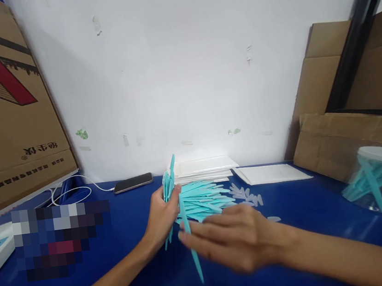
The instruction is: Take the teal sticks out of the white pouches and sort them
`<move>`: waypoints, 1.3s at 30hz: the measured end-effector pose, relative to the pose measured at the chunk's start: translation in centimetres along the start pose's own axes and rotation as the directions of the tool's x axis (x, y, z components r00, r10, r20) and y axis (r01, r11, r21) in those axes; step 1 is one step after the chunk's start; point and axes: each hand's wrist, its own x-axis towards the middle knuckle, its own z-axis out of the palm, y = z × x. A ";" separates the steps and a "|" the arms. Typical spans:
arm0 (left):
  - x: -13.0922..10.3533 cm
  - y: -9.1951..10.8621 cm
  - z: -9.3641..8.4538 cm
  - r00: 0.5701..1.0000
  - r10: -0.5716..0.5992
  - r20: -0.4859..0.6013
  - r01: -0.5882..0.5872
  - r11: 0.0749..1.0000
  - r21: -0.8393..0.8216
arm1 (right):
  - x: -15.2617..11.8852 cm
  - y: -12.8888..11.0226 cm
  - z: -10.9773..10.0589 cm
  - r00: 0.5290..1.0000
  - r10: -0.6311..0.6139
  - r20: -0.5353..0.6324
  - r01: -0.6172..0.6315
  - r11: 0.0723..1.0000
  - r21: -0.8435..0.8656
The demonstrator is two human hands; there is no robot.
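My left hand (162, 211) is closed around an upright bundle of slim teal plastic sticks (168, 185), with one end standing above the rest. Between the thumb and fingertips of my right hand (230, 235) is a single teal plastic stick (196, 258), held lengthwise and tapering to a point at the bottom. Its upper part reaches up to my left thumb. Behind both hands a heap of similar teal sticks (208, 196) lies on the blue table (141, 279). Small translucent pieces (246, 195) are scattered to the right of the heap.
White flat packets (204, 165) are stacked at the wall, with another white packet (274, 173) alongside. A phone (133, 183) on a white cable lies left. A clear tub (380, 180) of teal sticks stands right, near cardboard (343, 138). A large carton (12, 137) and white tray (0, 264) are left.
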 end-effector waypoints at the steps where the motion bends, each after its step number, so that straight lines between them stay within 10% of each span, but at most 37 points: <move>1: -0.1 -0.1 0.0 1.000 0.007 -0.006 -0.007 1.000 -0.008 | 0.0 0.5 0.1 0.998 0.068 0.009 -0.068 0.998 -0.018; 10: -1.2 0.7 0.3 0.997 -0.006 0.079 0.015 0.993 -0.116 | -1.0 1.5 2.3 0.897 0.373 0.236 -0.386 0.923 0.007; 28: -1.4 0.6 0.5 0.994 0.082 0.072 -0.080 0.996 -0.031 | -0.5 -0.3 2.7 0.888 0.248 0.388 -0.239 0.968 -0.073; 34: -1.4 0.1 0.7 0.997 0.082 0.008 -0.083 0.995 0.053 | -1.0 1.6 1.8 0.973 0.230 0.028 -0.228 0.972 -0.063; 39: -1.8 0.9 0.9 0.987 0.079 0.142 -0.091 0.992 0.081 | 0.2 2.5 -0.1 0.910 0.402 -0.105 -0.405 0.914 -0.008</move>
